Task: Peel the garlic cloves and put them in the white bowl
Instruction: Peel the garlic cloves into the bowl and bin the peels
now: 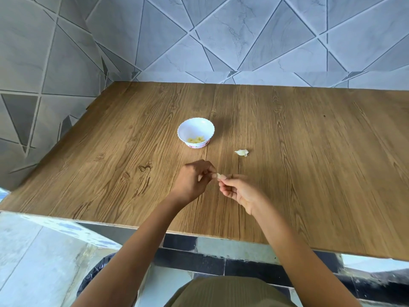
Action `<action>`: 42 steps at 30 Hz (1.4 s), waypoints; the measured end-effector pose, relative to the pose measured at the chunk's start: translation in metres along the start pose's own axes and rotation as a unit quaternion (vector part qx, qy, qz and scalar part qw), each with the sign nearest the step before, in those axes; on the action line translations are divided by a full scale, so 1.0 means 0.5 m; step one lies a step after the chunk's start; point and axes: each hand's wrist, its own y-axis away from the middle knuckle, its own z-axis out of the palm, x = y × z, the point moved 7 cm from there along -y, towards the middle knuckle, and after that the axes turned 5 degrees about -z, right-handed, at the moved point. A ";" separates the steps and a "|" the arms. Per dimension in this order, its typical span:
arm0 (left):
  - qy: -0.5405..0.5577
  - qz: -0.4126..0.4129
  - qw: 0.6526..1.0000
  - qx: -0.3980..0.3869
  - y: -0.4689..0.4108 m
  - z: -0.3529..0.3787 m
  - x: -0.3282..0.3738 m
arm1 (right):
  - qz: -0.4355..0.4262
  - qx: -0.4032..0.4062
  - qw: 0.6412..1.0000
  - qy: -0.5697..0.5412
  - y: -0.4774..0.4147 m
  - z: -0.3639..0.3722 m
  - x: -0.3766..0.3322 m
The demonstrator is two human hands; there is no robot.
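Closest in, an olive garment (230, 291) shows at the lower edge, and two bare forearms reach out over the wooden table (321, 173). Above the table's near part the hands meet. The left hand (193, 182) has its fingers curled in, thumb and fingertips pinching one end of a small pale garlic clove (220, 176). The right hand (240, 192), palm turned partly up, is likewise curled, its fingertips nipping the clove's other end, so the clove is held between both hands, clear of the wood (whether any skin remains on it is too small to tell). Farther back and to the right, a pale scrap of garlic or skin (242, 152) lies alone on the table. Beyond the hands stands the white bowl (184, 127), scallop-rimmed, with yellowish peeled cloves (196, 140) in its bottom. Grey tiled walls (243, 36) rise behind.
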 end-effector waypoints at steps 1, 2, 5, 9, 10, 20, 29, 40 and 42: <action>0.023 -0.040 0.999 -0.012 0.001 0.005 -0.014 | -0.072 0.013 0.993 0.088 0.001 -0.005 -0.011; 0.055 -0.088 0.994 -0.029 0.003 0.012 -0.029 | -0.162 0.030 0.969 0.186 0.006 -0.007 -0.028; 0.227 -0.225 0.942 -0.096 0.015 0.038 -0.064 | -0.350 0.027 0.884 0.310 0.031 0.009 -0.054; 0.356 -0.303 0.871 -0.148 0.031 0.065 -0.076 | -0.364 -0.026 0.895 0.256 0.030 0.007 -0.049; 0.372 -0.314 0.860 -0.150 0.033 0.067 -0.078 | -0.342 -0.038 0.910 0.230 0.025 0.005 -0.044; 0.296 -0.315 0.893 -0.127 0.031 0.055 -0.087 | -0.156 -0.017 0.980 0.124 0.000 -0.003 -0.015; 0.207 -0.308 0.926 -0.076 0.024 0.038 -0.100 | -0.343 0.093 0.868 0.347 0.025 -0.010 -0.059; 0.203 -0.272 0.938 -0.072 0.019 0.025 -0.099 | -0.268 0.042 0.935 0.227 0.010 0.000 -0.046; 0.206 -0.266 0.939 -0.076 0.018 0.025 -0.097 | -0.248 0.030 0.949 0.190 0.008 0.001 -0.041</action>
